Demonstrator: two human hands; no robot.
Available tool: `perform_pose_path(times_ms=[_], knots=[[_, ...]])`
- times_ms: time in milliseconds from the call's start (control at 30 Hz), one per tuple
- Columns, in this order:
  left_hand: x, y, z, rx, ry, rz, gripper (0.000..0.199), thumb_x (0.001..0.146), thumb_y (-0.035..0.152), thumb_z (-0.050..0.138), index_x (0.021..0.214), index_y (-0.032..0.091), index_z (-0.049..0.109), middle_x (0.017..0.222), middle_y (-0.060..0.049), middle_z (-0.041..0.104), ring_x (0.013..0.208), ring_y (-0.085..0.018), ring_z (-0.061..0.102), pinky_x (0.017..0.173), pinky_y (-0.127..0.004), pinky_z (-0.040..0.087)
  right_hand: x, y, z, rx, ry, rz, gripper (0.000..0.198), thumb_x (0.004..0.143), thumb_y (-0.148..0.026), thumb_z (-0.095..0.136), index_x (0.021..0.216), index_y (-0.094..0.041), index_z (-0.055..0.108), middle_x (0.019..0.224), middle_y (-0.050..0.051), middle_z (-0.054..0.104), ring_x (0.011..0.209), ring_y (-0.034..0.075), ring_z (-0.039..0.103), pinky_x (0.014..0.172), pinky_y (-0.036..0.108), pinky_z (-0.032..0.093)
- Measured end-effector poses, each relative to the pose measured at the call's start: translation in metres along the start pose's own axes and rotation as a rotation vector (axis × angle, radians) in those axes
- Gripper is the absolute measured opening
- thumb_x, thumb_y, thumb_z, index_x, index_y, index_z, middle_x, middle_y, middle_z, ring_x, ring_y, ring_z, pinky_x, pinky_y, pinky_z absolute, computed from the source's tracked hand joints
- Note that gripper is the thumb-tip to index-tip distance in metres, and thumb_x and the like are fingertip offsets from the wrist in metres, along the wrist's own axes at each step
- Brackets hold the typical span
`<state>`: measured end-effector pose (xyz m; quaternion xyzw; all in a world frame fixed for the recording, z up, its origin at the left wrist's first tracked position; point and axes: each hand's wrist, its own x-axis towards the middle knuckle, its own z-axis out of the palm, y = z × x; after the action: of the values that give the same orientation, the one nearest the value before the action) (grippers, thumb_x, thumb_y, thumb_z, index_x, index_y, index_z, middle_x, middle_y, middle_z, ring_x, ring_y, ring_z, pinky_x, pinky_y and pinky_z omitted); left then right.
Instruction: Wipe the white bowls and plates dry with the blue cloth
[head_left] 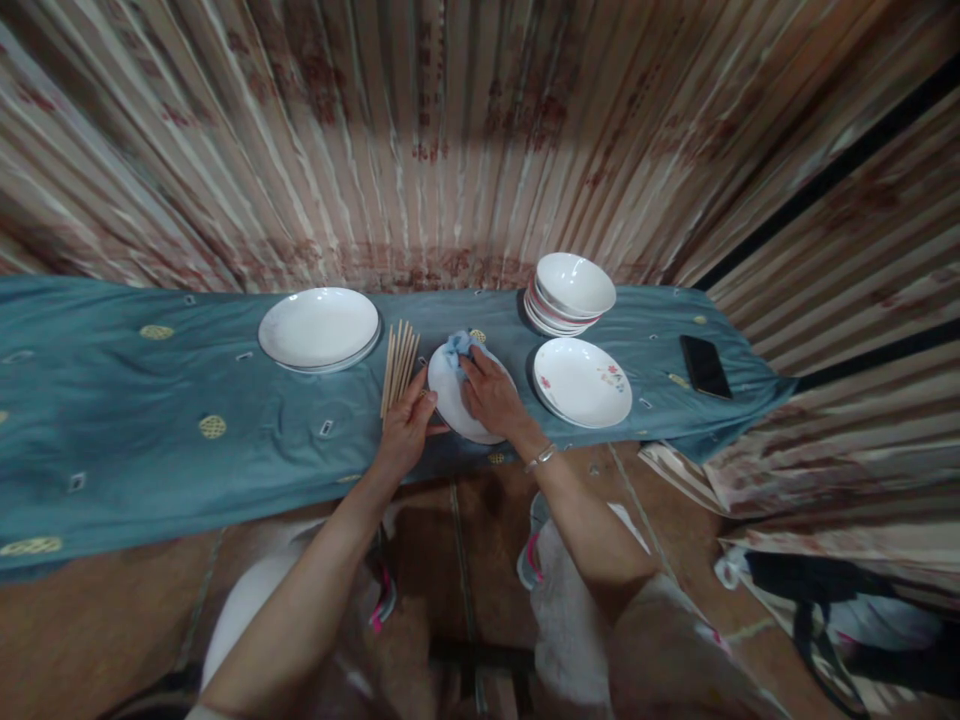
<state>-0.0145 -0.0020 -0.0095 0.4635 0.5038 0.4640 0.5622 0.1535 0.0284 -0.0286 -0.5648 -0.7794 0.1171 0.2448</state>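
Observation:
A white plate [444, 395] lies at the near edge of the cloth-covered table, between my two hands. My left hand [407, 420] grips its left rim, thumb on top and fingers at the side. In my right hand [491, 398] is a light blue cloth [457, 348], pressed by the fingers onto the plate's upper part. Several wooden chopsticks [400, 362] lie side by side just left of the plate, close to my left hand. To the right sits a small stack of white plates [581, 385] with a floral pattern.
Stacked white bowls [574, 285] stand at the back right. Large oval plates [319, 328] are piled at the left. A black phone [705, 366] lies near the right end of the teal tablecloth [270, 440]. Pleated curtains [420, 130] hang right behind the table.

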Motion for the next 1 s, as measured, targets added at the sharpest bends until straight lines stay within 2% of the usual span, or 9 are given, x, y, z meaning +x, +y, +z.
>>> perform_pose_path(times_ms=[200, 367, 533, 733, 1000], knots=[[0.001, 0.0, -0.001, -0.01, -0.011, 0.0, 0.054, 0.088, 0.036, 0.062, 0.14, 0.023, 0.055, 0.148, -0.009, 0.05, 0.117, -0.03, 0.061, 0.065, -0.034, 0.065, -0.01, 0.001, -0.012, -0.206, -0.049, 0.057, 0.044, 0.095, -0.015, 0.042, 0.138, -0.01, 0.052, 0.151, 0.02, 0.043, 0.132, 0.031, 0.046, 0.109, 0.05, 0.042], [0.001, 0.0, -0.001, -0.023, -0.003, 0.004, 0.054, 0.088, 0.034, 0.061, 0.14, 0.022, 0.056, 0.15, -0.01, 0.048, 0.119, -0.032, 0.06, 0.063, -0.033, 0.065, -0.018, 0.004, -0.019, -0.295, -0.106, 0.058, 0.037, 0.095, -0.012, 0.042, 0.128, -0.011, 0.058, 0.139, 0.02, 0.052, 0.124, 0.028, 0.05, 0.105, 0.046, 0.043], [0.001, 0.0, 0.0, -0.029, 0.004, -0.005, 0.054, 0.088, 0.034, 0.061, 0.14, 0.02, 0.055, 0.146, -0.012, 0.052, 0.118, -0.032, 0.06, 0.065, -0.035, 0.065, -0.025, 0.003, -0.027, -0.315, -0.193, 0.076, 0.03, 0.095, -0.011, 0.042, 0.115, -0.008, 0.063, 0.123, 0.022, 0.061, 0.121, 0.029, 0.051, 0.104, 0.045, 0.042], [0.001, 0.002, 0.0, -0.011, 0.015, -0.01, 0.054, 0.088, 0.034, 0.061, 0.14, 0.02, 0.056, 0.143, -0.011, 0.055, 0.116, -0.031, 0.061, 0.065, -0.034, 0.065, -0.033, 0.0, -0.043, -0.382, -0.304, -0.033, 0.031, 0.098, -0.011, 0.038, 0.1, -0.009, 0.07, 0.105, 0.019, 0.07, 0.107, 0.029, 0.06, 0.094, 0.043, 0.047], [0.002, -0.002, 0.0, -0.02, 0.0, 0.026, 0.052, 0.086, 0.038, 0.065, 0.136, 0.022, 0.059, 0.143, -0.01, 0.054, 0.114, -0.03, 0.062, 0.073, -0.039, 0.065, -0.036, -0.01, -0.061, -0.305, -0.414, 0.102, 0.03, 0.099, -0.019, 0.043, 0.096, -0.013, 0.072, 0.102, 0.015, 0.073, 0.1, 0.025, 0.068, 0.083, 0.031, 0.047]])
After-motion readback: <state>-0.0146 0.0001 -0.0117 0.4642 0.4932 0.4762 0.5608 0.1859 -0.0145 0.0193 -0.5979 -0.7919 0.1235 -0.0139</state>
